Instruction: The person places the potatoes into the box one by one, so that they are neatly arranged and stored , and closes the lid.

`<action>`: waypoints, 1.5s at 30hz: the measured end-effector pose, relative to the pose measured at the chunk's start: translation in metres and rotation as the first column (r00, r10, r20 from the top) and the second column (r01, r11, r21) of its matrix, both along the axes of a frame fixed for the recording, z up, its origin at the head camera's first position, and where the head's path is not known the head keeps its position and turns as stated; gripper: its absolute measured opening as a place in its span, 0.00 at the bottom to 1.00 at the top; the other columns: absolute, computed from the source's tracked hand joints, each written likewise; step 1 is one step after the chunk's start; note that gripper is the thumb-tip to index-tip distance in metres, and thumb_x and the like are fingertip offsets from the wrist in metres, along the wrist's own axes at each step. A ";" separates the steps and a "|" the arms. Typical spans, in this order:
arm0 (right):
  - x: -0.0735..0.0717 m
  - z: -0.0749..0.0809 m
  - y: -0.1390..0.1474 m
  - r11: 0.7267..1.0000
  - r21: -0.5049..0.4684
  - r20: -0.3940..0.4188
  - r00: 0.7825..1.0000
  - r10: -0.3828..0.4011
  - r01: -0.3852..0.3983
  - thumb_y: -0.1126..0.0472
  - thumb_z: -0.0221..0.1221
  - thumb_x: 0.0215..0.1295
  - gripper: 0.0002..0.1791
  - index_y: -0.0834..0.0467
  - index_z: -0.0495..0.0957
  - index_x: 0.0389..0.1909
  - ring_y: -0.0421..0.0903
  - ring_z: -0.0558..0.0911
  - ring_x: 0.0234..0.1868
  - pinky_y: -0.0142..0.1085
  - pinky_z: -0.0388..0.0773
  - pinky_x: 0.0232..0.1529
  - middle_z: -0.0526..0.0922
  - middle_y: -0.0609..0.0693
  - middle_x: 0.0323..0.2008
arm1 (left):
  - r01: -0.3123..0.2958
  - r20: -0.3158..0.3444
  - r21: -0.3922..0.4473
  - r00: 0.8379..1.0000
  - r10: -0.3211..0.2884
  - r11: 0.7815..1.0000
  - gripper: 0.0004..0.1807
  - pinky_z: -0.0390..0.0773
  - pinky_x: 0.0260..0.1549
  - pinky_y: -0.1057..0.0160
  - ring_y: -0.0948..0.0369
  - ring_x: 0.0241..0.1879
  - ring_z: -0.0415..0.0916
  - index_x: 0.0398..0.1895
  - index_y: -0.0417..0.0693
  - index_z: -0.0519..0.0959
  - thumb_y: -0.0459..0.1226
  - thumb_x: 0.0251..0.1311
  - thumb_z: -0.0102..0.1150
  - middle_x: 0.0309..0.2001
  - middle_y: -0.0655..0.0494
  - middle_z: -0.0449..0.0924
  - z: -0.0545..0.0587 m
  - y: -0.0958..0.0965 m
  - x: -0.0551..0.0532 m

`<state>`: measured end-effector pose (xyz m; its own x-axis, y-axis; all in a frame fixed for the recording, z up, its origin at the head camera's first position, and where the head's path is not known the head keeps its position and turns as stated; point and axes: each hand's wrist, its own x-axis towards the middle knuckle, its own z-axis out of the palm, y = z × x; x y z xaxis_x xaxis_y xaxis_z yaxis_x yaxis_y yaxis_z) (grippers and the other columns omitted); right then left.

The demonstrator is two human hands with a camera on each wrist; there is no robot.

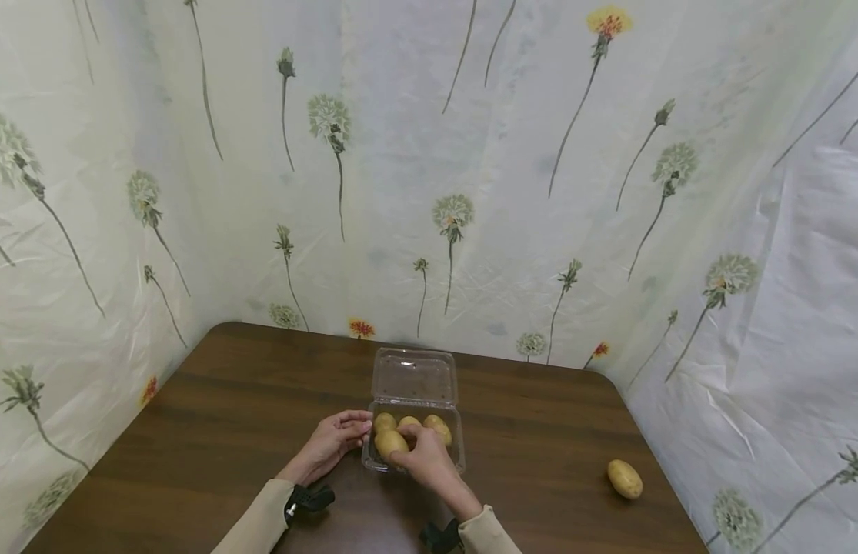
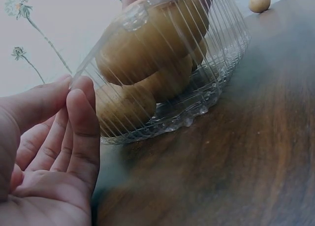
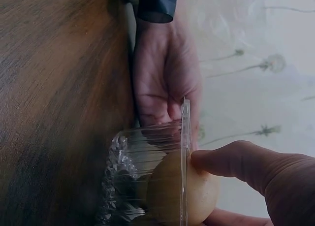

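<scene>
A clear plastic clamshell container (image 1: 462, 440) stands on the table with its lid (image 1: 415, 378) raised at the back. My left hand (image 1: 330, 442) pinches the container's left rim between thumb and fingers, as the left wrist view shows up close. With my right hand (image 1: 431, 460) I grip a potato (image 1: 390, 444) at the front left of the container; in the right wrist view the thumb presses on this potato (image 3: 204, 191), partly above the rim. Other potatoes (image 1: 438, 428) lie inside, partly hidden by my right hand. Beneath the held one, a potato (image 2: 123, 110) shows through the ribbed wall.
One loose potato (image 1: 625, 478) lies on the brown wooden table (image 1: 539, 462) near its right edge. A curtain (image 1: 415, 169) with a dandelion print hangs behind and along both sides. Black wrist straps (image 1: 309, 498) sit over the beige sleeves.
</scene>
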<state>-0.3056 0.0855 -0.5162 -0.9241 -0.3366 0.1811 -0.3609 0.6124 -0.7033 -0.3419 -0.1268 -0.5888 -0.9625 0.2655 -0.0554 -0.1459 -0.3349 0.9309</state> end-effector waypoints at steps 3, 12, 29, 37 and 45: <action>0.002 0.000 -0.002 1.000 -0.003 0.001 1.000 0.000 0.000 0.64 0.69 0.46 0.23 0.68 0.80 0.45 0.43 0.79 0.33 0.30 0.75 0.32 0.85 0.56 0.38 | 0.000 0.007 0.000 1.000 0.000 1.000 0.18 0.78 0.33 0.72 0.69 0.31 0.78 0.55 0.34 0.72 0.33 0.64 0.59 0.32 0.63 0.84 0.000 -0.001 0.000; 0.005 -0.002 -0.005 1.000 0.002 -0.017 1.000 0.003 -0.003 0.66 0.68 0.45 0.21 0.67 0.82 0.45 0.43 0.79 0.35 0.29 0.74 0.33 0.87 0.55 0.40 | 0.007 0.007 -0.013 1.000 -0.007 1.000 0.20 0.78 0.33 0.72 0.69 0.31 0.79 0.57 0.33 0.71 0.34 0.65 0.59 0.33 0.63 0.83 0.000 -0.001 0.000; 0.004 -0.003 -0.001 1.000 -0.002 -0.031 0.999 0.021 -0.021 0.64 0.70 0.50 0.18 0.67 0.83 0.42 0.48 0.84 0.41 0.32 0.78 0.38 0.87 0.56 0.40 | 0.011 -0.002 0.002 1.000 -0.011 1.000 0.16 0.78 0.34 0.72 0.69 0.32 0.79 0.53 0.37 0.74 0.34 0.65 0.58 0.34 0.62 0.84 0.003 -0.001 0.002; 0.003 -0.002 0.000 0.999 0.038 -0.030 0.999 0.015 -0.014 0.62 0.72 0.50 0.18 0.66 0.84 0.41 0.46 0.83 0.39 0.31 0.78 0.36 0.87 0.56 0.40 | -0.011 0.025 -0.018 1.000 0.011 1.000 0.19 0.78 0.34 0.72 0.68 0.31 0.79 0.56 0.35 0.73 0.34 0.64 0.60 0.33 0.62 0.83 0.004 0.000 0.001; 0.004 -0.002 0.000 0.999 0.050 -0.050 0.999 0.008 -0.005 0.62 0.72 0.48 0.16 0.66 0.85 0.39 0.47 0.83 0.39 0.33 0.78 0.38 0.87 0.54 0.38 | -0.011 0.028 -0.011 1.000 0.012 1.000 0.20 0.78 0.33 0.72 0.68 0.31 0.79 0.56 0.33 0.72 0.34 0.64 0.60 0.32 0.62 0.83 0.002 0.000 0.001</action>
<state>-0.3020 0.0855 -0.5185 -0.9120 -0.3524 0.2098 -0.3990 0.6440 -0.6527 -0.3413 -0.1265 -0.5865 -0.9636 0.2537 -0.0849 -0.1680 -0.3271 0.9300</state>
